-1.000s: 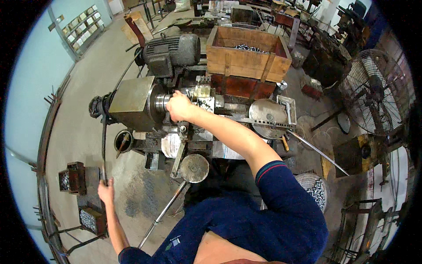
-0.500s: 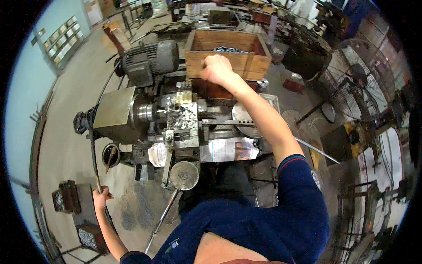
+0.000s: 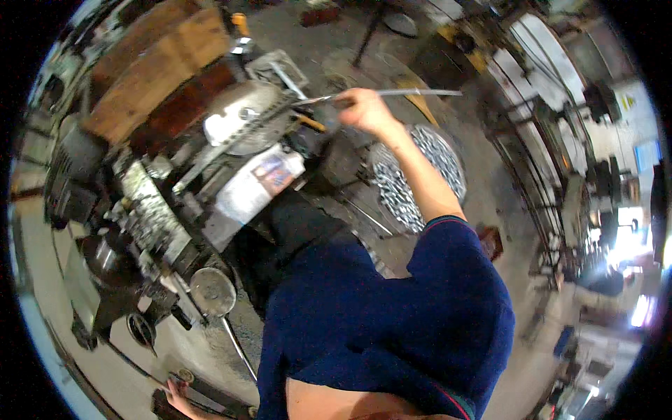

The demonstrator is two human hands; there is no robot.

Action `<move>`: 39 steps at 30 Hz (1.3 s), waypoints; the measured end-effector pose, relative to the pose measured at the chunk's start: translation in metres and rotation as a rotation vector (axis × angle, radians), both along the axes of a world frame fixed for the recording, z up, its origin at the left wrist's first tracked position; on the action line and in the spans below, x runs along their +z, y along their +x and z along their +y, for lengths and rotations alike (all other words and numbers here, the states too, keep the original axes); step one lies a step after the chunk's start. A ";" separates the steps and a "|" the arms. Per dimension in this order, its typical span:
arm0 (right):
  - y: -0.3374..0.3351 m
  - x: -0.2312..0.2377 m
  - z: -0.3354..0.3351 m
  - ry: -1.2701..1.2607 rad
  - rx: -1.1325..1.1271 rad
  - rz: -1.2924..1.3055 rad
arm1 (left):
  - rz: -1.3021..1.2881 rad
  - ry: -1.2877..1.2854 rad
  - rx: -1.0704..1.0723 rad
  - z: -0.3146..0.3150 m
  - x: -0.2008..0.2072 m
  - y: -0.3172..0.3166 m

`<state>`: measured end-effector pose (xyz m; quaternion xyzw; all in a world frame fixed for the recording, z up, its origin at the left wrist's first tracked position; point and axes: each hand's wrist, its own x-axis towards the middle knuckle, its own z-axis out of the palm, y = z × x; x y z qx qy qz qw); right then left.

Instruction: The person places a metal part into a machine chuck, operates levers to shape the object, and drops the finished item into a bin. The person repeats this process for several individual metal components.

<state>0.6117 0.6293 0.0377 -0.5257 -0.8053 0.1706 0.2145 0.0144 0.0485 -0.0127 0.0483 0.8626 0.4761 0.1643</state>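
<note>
At the far side of the machine my right hand (image 3: 365,110) is closed round a thin metal rod (image 3: 427,92) that sticks out to the right. Low at the left edge, my left hand (image 3: 180,396) is at the end of a dark lever rod (image 3: 136,362), its fingers seemingly wrapped on it; motion blurs them. Between the hands stands the lathe-like machine, with its chip-covered slide (image 3: 150,199) and a round plate (image 3: 212,291) on the near side. A perforated flat bar (image 3: 227,143) crosses beside a large round metal disc (image 3: 262,126).
A wooden box (image 3: 164,66) stands behind the machine. Below my right forearm is a round container full of small metal parts (image 3: 392,185). Printed paper (image 3: 259,180) lies on the machine bed. Metal racks (image 3: 535,189) line the right side.
The view has swung to the right. My right hand has gone from in front of the wooden box to the thin metal rod. My left hand stays by the dark lever rod.
</note>
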 end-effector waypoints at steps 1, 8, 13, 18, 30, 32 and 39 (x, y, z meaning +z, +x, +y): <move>0.055 -0.016 -0.016 -0.018 -0.186 -0.096 | 0.017 -0.056 -0.086 0.016 0.006 -0.013; 0.191 -0.148 -0.106 -0.349 -0.450 -0.412 | 0.098 -0.153 -0.096 0.046 0.019 -0.016; 0.163 -0.166 -0.125 -0.383 -0.146 -0.520 | 0.064 -0.390 -0.145 0.016 0.013 -0.057; 0.158 -0.161 -0.110 -0.362 -0.206 -0.568 | -0.042 -0.141 -0.104 0.017 0.000 -0.040; 0.004 -0.009 -0.107 -0.118 0.274 0.413 | 0.396 -0.016 -0.528 0.141 0.119 0.056; -0.066 0.023 -0.119 0.085 0.510 0.422 | 0.267 0.089 -0.589 0.210 0.130 0.111; -0.210 0.085 -0.173 0.236 0.953 0.592 | -0.543 0.696 -0.888 0.316 0.134 0.237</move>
